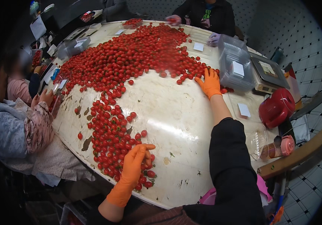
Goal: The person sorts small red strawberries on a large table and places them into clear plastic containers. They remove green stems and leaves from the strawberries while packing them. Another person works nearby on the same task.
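Note:
Cherry tomatoes (116, 60) lie in a broad heap across the far part of the white tabletop (172, 112). A narrower band of cherry tomatoes (109, 140) runs down towards the near edge. Over the lower end of that band is my left hand (132, 161) in an orange glove, its index finger stretched out and the others curled. What lies inside the curl is hidden. My right hand (211, 83), gloved in orange too, reaches to the right end of the heap. Its fingers are spread against the tomatoes there, and some show beside the palm.
On the right stand stacked clear plastic containers (235, 67), a scale (269, 73), a red kettle (277, 108) and a bottle with a pink lid (283, 147). One person (23, 126) sits at the left; another (206, 17) is across the table. Clear containers (75, 46) lie far left.

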The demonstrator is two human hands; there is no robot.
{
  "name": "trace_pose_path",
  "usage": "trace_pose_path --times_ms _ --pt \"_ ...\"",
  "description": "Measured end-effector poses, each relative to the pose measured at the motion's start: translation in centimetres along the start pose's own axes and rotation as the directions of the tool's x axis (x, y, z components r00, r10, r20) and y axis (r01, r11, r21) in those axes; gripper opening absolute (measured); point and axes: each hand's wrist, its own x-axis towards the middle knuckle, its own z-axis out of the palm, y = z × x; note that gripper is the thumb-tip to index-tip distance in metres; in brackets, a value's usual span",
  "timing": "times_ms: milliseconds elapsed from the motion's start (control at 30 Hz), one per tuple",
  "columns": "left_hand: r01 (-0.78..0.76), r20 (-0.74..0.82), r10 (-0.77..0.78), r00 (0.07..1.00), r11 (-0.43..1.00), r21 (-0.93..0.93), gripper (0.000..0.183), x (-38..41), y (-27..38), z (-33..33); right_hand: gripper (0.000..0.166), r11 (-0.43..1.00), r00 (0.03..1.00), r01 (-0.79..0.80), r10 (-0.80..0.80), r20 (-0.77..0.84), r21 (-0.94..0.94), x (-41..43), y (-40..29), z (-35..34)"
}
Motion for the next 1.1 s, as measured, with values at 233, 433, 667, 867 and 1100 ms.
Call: trace_pose_path --times_ms 233,433,667,867,1100 --pt "-0.062 0.046 0.059 0.997 0.996 0.069 0.032 0.0 0.4 -0.6 0.083 0.999 0.999 0.036 -0.036 0.018 -0.002 -3.3 -11.8 0.5" --pt "-0.028 0.047 0.030 0.998 0.999 -0.036 0.035 -0.1 0.4 -1.2 0.063 0.942 0.966 0.228 -0.251 0.066 0.247 -7.6 -18.3 -2.7" --pt "0.101 0.086 -0.081 0.993 0.959 -0.264 0.039 0.1 1.1 -1.4 0.026 0.987 0.995 -0.048 0.061 -0.076 0.156 4.1 -9.6 0.3" --pt "0.191 0.121 -0.155 0.980 0.901 -0.389 0.039 0.4 0.5 -2.3 0.020 0.906 0.981 -0.191 0.168 0.091 0.379 3.5 -7.8 3.1" --pt "0.235 0.185 -0.170 0.968 0.871 -0.430 0.035 0.6 0.7 -2.4 0.022 0.931 0.958 -0.213 0.139 0.252 0.296 1.9 -9.2 0.6"
